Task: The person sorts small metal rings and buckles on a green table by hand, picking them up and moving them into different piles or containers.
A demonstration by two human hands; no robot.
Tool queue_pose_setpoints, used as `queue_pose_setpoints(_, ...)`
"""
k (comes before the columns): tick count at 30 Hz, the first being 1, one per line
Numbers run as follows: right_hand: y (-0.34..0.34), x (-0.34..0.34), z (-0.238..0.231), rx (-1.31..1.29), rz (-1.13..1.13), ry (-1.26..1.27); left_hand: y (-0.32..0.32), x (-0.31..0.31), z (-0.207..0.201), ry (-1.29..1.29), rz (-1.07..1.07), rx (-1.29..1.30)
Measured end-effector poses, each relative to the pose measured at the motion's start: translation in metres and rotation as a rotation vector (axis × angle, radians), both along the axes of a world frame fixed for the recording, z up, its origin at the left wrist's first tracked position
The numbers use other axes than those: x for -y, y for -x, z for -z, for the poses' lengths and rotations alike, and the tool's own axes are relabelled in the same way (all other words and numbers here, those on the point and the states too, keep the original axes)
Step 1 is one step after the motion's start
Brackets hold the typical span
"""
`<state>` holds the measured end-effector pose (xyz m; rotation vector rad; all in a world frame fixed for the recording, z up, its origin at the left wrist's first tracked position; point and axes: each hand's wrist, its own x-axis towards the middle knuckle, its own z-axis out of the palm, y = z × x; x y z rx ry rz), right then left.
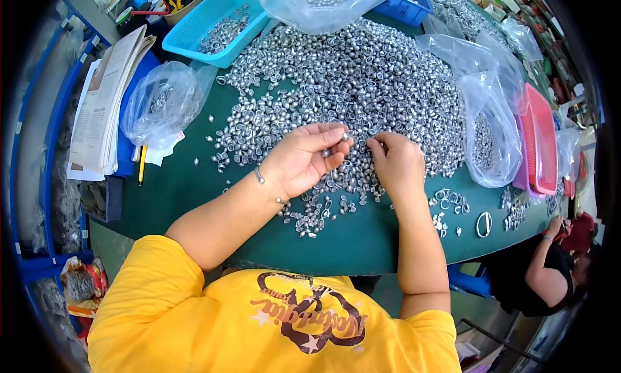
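A large heap of small, shiny silver metal pieces (388,69), rounded and some of them hollow like cups or rings, spreads over the green table (259,249). My left hand (309,156) is turned palm up at the near side of the heap. Its thumb and forefinger pinch one small silver metal piece (345,137), and another piece shows by the curled fingers. Just to the right, my right hand (401,166) is over the heap's edge, back upward, fingers curled against the thumb. Whatever it holds is hidden. A gap separates the hands.
A blue basket (184,40), clear plastic bags (488,169) and a pink basket (540,140) border the heap. Papers (107,108) and a yellow pencil (142,164) lie at left. Ring-shaped pieces (484,224) lie at right, near another person (540,269).
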<state>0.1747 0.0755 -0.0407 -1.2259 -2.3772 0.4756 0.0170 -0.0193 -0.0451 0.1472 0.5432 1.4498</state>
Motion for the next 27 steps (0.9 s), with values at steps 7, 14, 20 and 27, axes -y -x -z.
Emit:
queue_pose_setpoints(7, 0.004, 0.007, -0.004, 0.087, 0.027, -0.077, 0.0, -0.001, 0.0, 0.043, -0.118, -0.143)
queue_pose_setpoints(14, 0.004, 0.005, -0.001, 0.115, 0.032, -0.095, -0.006, 0.001, -0.009, 0.149, -0.184, -0.248)
queue_pose_setpoints(20, 0.003, -0.002, 0.007, -0.029, -0.012, -0.055, -0.004, 0.0, 0.003, 0.11, -0.12, -0.119)
queue_pose_setpoints(27, -0.014, 0.003, -0.005, -0.882, -0.438, 0.832, -0.003, 0.003, 0.002, 0.017, -0.073, -0.004)
